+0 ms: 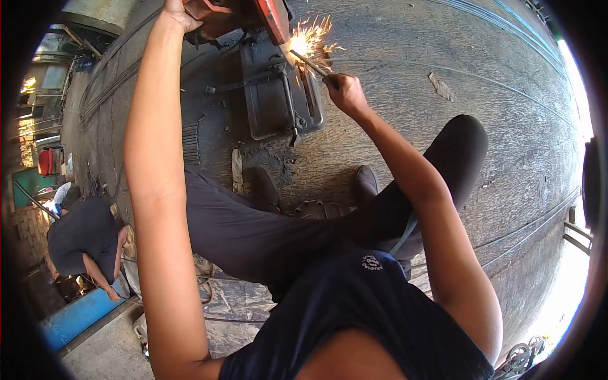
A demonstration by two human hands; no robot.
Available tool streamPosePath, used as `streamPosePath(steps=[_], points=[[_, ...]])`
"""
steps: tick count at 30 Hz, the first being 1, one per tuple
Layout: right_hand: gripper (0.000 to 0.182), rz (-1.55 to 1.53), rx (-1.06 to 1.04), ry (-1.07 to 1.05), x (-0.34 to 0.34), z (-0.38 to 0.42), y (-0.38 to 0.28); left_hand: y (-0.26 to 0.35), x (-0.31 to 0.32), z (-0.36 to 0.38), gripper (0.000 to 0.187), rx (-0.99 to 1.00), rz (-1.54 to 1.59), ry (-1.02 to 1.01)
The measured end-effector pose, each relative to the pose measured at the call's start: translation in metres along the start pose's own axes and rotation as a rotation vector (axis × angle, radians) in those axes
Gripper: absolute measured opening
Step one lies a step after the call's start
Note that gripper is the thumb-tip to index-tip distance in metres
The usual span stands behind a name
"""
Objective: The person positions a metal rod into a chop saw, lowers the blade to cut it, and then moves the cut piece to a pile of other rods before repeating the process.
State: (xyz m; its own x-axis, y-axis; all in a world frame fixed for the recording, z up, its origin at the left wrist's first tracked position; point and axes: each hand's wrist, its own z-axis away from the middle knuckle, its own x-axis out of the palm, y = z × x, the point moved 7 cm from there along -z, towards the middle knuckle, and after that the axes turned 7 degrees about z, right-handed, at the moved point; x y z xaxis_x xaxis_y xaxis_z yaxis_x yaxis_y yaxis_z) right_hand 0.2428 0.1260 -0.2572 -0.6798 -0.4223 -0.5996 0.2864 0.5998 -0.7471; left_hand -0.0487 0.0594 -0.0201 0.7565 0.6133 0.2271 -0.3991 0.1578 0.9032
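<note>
My left hand [178,14] grips the handle of a red cut-off saw [269,18] at the top of the view, pressing it down. My right hand [344,92] is closed on a thin metal rod [310,63] whose far end meets the saw blade. Orange sparks [311,38] spray from that point. The saw's dark metal base [278,95] lies on the ground below, with a clamp arm across it. My legs in dark trousers and two dark shoes [366,183] sit in front of the base.
Another person [82,244] in dark clothes crouches at the left beside a blue panel [79,316]. Long metal rods [506,25] lie on the concrete floor at the upper right and at the right. A small gear-like part [519,358] sits at the bottom right.
</note>
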Motion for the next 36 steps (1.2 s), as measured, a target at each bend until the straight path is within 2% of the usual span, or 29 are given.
streamPosePath(steps=[14, 22, 28, 35, 36], points=[[0.021, 0.014, 0.04, -0.09, 0.001, -0.003, -0.001, 0.001, -0.003, -0.001, 0.053, -0.022, -0.012, 0.027], [0.031, -0.084, 0.045, -0.108, 0.001, -0.002, -0.002, 0.002, -0.003, -0.003, 0.053, -0.008, 0.005, -0.002], [0.03, -0.079, 0.119, -0.195, 0.006, -0.001, 0.002, 0.001, -0.001, 0.002, 0.055, -0.005, -0.004, 0.038], [0.038, -0.152, 0.089, -0.185, 0.013, -0.002, 0.005, 0.001, 0.001, 0.001, 0.053, -0.004, -0.005, 0.022], [0.036, -0.183, 0.149, -0.224, 0.017, -0.002, 0.009, 0.001, -0.002, 0.0, 0.053, -0.004, -0.005, 0.022]])
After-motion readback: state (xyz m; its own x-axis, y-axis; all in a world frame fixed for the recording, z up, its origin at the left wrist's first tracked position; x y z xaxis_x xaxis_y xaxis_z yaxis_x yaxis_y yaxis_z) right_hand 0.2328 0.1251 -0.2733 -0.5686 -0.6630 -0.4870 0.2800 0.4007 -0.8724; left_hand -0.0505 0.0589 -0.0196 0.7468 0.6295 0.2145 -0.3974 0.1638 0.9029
